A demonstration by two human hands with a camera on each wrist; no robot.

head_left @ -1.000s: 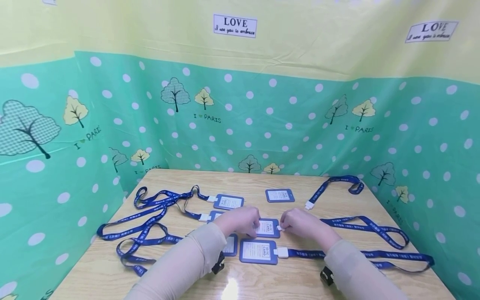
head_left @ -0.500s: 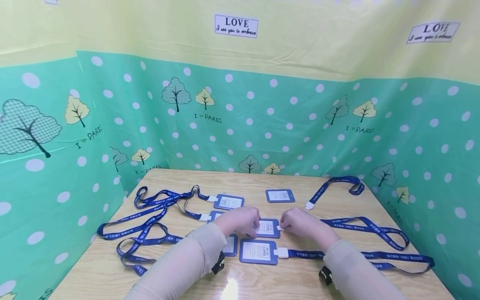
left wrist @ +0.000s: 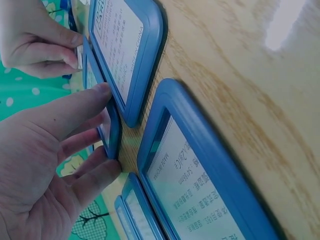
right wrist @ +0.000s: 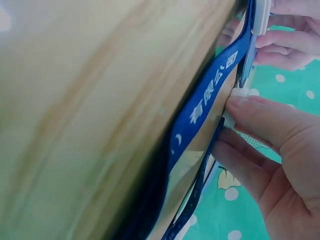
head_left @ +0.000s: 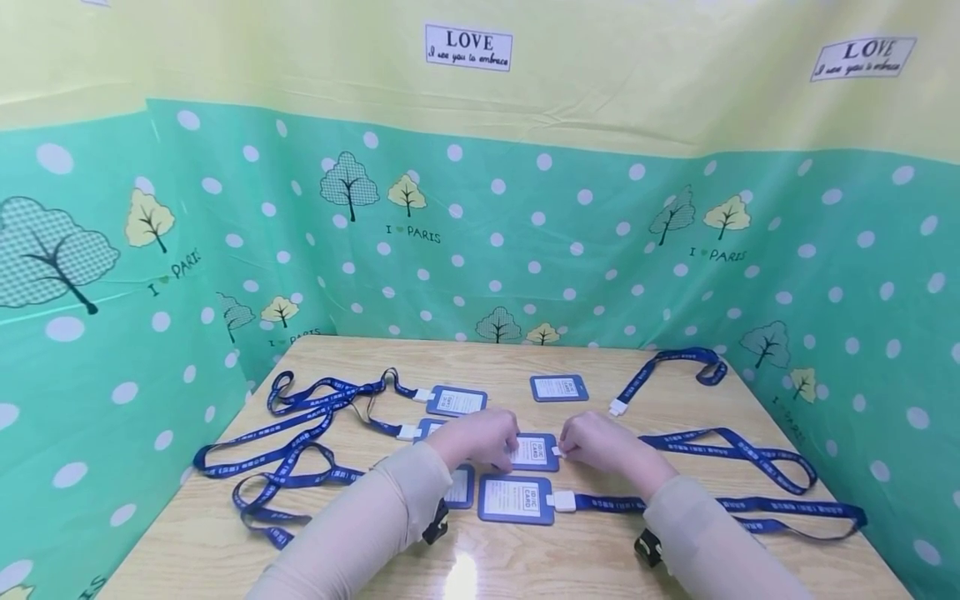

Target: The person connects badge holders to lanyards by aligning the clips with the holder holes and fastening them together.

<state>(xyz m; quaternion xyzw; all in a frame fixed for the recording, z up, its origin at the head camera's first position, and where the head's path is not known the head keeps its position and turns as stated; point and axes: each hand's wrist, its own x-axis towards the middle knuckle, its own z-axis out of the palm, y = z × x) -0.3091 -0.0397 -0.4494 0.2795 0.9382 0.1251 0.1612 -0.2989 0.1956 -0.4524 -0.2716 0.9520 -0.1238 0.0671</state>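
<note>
My left hand [head_left: 483, 437] holds a blue-framed ID card holder [head_left: 537, 451] in the middle of the table. In the left wrist view, the thumb [left wrist: 101, 90] presses one long side of this holder while other fingers rest at its opposite side. At the holder's right end, my right hand [head_left: 603, 444] pinches the white clip [right wrist: 229, 119] of a blue lanyard [head_left: 731, 446]. The clip sits right at the holder's end, partly covered by the fingertips. Just nearer lies another card holder [head_left: 516, 500], joined by a white clip [head_left: 562, 501] to its own lanyard [head_left: 795, 506].
Several card holders with blue lanyards [head_left: 288, 457] lie on the left, one holder [head_left: 456, 401] behind my left hand. A loose holder [head_left: 558, 387] lies at the back, left of a separate lanyard [head_left: 648, 375]. Patterned green cloth [head_left: 495, 242] surrounds the wooden table [head_left: 585, 567].
Hands, card holders and lanyards keep their places. Only the head view shifts very slightly.
</note>
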